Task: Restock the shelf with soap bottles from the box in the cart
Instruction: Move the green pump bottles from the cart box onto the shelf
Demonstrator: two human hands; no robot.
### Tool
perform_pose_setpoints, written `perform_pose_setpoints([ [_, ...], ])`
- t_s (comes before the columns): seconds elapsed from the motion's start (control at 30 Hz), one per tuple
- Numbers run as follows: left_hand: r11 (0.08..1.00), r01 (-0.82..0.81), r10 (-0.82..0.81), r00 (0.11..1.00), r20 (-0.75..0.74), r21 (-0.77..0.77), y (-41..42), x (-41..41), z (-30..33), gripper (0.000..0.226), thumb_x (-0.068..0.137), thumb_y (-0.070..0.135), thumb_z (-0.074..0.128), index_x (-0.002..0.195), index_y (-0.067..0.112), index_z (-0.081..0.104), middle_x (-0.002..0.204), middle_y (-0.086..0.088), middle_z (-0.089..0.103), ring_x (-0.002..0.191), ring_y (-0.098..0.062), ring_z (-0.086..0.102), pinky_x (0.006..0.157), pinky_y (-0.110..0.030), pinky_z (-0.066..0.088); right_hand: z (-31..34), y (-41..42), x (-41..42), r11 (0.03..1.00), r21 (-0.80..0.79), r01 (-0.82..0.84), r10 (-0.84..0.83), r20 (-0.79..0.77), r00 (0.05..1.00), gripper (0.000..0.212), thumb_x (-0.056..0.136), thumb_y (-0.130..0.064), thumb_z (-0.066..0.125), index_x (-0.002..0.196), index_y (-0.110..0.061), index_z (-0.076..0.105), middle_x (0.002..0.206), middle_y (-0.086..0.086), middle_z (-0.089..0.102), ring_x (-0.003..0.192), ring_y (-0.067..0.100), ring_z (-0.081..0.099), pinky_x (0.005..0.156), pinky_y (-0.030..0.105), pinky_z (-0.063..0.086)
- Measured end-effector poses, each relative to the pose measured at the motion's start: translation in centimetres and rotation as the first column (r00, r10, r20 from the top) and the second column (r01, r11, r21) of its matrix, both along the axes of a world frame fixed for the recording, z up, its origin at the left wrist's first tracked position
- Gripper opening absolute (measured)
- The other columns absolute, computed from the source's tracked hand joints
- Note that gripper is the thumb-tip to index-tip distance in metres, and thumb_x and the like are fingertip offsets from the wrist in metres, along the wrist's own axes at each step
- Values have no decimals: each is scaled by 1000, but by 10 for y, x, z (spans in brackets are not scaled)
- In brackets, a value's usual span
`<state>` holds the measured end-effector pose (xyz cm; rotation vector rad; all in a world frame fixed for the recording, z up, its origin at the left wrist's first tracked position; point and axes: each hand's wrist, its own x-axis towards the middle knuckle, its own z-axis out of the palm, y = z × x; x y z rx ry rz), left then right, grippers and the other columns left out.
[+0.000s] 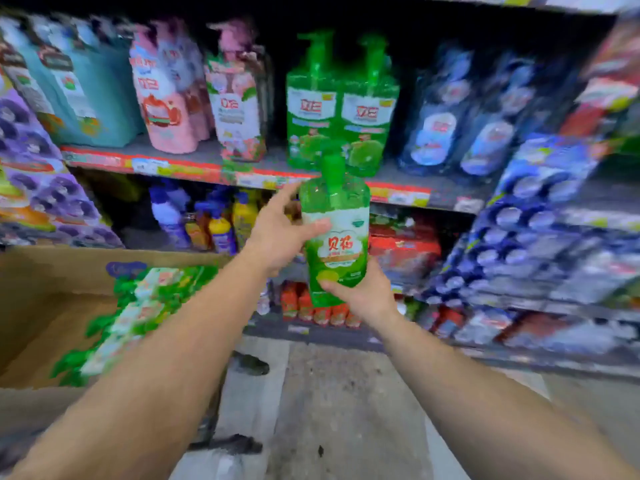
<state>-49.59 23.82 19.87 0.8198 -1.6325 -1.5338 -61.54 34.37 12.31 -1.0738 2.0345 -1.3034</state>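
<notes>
I hold a green soap bottle (335, 230) with a pump top upright in front of the shelf (194, 166). My right hand (363, 292) grips its base from below. My left hand (280, 233) rests on its left side, thumb across the label and fingers stretched out toward the shelf. Two matching green pump bottles (341, 109) stand on the shelf just above and behind the held one. At the left, a cardboard box (52, 299) holds several more green bottles (138, 313) lying on their sides.
Pink bottles (166, 95), teal refill packs (79, 84) and dark blue bottles (460, 123) flank the green ones on the shelf. A lower shelf carries purple and yellow spray bottles (207, 220) and red packs (401, 251). Blue stacked packs (540, 237) jut out at right. Grey floor lies below.
</notes>
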Motion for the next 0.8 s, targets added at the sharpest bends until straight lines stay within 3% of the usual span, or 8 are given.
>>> perform_pose_setpoints([
  [0.1,980,183,-183,983,11,-78,67,-85,19,69,74,-10,73,135,5,45,117,-19,65,100,-26,66,90,-39,55,18,83,-65,979,-43,197,-196,25,980,62,65,-18,88,117,-10,57,109,1,68,99,14,64,89,25,49],
  [0.2,937,315,-320,947,-7,-148,131,-165,38,68,72,-6,77,130,15,48,121,-13,63,110,-30,62,97,-47,49,38,160,-127,932,-98,348,-347,33,937,61,66,-17,87,120,-10,57,104,-3,68,91,8,63,73,6,47],
  [0.3,878,450,-461,887,-35,-162,185,-236,51,74,72,-4,78,136,17,47,118,-8,62,94,-16,67,81,-32,57,49,224,-179,860,-135,492,-492,35,870,61,67,-22,86,119,-14,55,103,-7,67,91,7,62,70,4,44],
  [0.4,810,543,-561,827,-22,-221,225,-296,57,76,72,1,80,137,21,46,107,10,61,84,0,66,67,-15,54,48,268,-224,793,-130,595,-592,61,803,63,67,-25,86,121,-17,54,109,-5,68,99,10,64,86,28,52],
  [0.53,767,602,-618,786,-2,-223,256,-371,46,82,69,4,83,140,16,44,124,-5,61,111,-23,62,95,-40,52,31,300,-285,719,-120,685,-681,77,728,67,65,-26,88,122,-18,54,110,-3,69,101,15,66,91,42,53],
  [0.6,746,623,-637,771,21,-235,260,-413,38,74,68,7,84,134,15,52,124,-7,62,111,-25,62,97,-44,50,18,307,-321,694,-130,708,-703,89,705,67,64,-23,88,121,-17,54,109,-1,70,101,17,66,92,45,52],
  [0.73,721,650,-671,742,-6,-241,253,-505,27,52,69,5,84,110,28,62,105,4,69,88,-13,68,81,-31,56,7,298,-412,664,-148,733,-732,75,677,64,64,-26,88,119,-19,55,106,-5,70,98,14,67,89,40,54],
  [0.8,710,660,-686,727,-26,-246,243,-554,34,53,69,1,82,109,28,60,101,6,67,82,-5,65,75,-20,54,12,287,-463,661,-161,733,-735,58,675,64,65,-26,88,118,-21,53,104,-9,68,97,8,66,81,23,54],
])
